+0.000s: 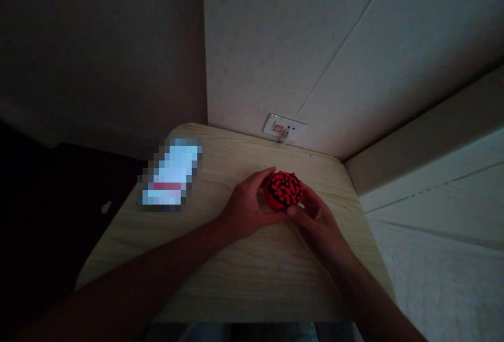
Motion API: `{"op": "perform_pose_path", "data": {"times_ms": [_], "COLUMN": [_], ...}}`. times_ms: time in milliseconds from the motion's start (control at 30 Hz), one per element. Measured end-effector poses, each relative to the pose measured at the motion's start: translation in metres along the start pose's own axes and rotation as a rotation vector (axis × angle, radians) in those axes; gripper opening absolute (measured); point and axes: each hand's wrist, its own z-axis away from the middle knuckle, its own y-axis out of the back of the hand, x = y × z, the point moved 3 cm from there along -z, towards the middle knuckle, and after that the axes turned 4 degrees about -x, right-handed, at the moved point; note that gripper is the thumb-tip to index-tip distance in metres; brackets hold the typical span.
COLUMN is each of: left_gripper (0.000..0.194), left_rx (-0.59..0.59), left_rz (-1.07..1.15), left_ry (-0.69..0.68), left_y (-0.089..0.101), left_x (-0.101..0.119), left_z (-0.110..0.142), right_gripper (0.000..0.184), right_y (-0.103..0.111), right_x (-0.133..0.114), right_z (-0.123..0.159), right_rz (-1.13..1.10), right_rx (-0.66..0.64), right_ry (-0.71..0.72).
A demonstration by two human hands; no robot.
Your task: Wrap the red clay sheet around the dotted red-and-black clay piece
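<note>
A small round red object with black markings (284,190) rests on a light wooden table (236,274). My left hand (246,205) curls around its left side, fingers closed on it. My right hand (315,221) cups its right and front side, thumb pressed against it. Both hands hold the object between them, near the far right part of the table.
A lit, blurred-out phone screen (171,174) lies on the table's far left. A wall socket with a red switch (284,127) sits on the wall just behind the table. A pale bed surface (441,258) borders the right. The left side is dark.
</note>
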Motion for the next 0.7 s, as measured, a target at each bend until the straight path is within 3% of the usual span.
{"op": "perform_pose_path", "data": {"times_ms": [100,233,333,500,700], "left_gripper": [0.095,0.055,0.057,0.068,0.072], "left_rx": [0.024,0.17,0.094,0.121,0.088], "left_rz": [0.443,1.022,1.394,1.521,1.536], "left_ry": [0.085,0.291,0.488,0.605,0.536], "left_y": [-0.001,0.002,0.002,0.011,0.017], "left_x": [-0.007,-0.013,-0.004,0.004,-0.001], "left_z": [-0.001,-0.008,-0.014,-0.016,-0.015], "right_gripper": [0.049,0.045,0.043,0.043,0.052], "right_y": [0.0,-0.008,-0.023,-0.047,-0.046], "right_x": [-0.003,-0.012,-0.014,-0.007,-0.011], "right_z": [-0.007,-0.015,-0.021,-0.027,-0.031], "right_rz": [0.018,0.007,0.004,0.138,0.686], "right_rx": [-0.008,-0.06,-0.117,-0.129,-0.064], "right_ry": [0.019,0.029,0.015,0.038,0.299]}}
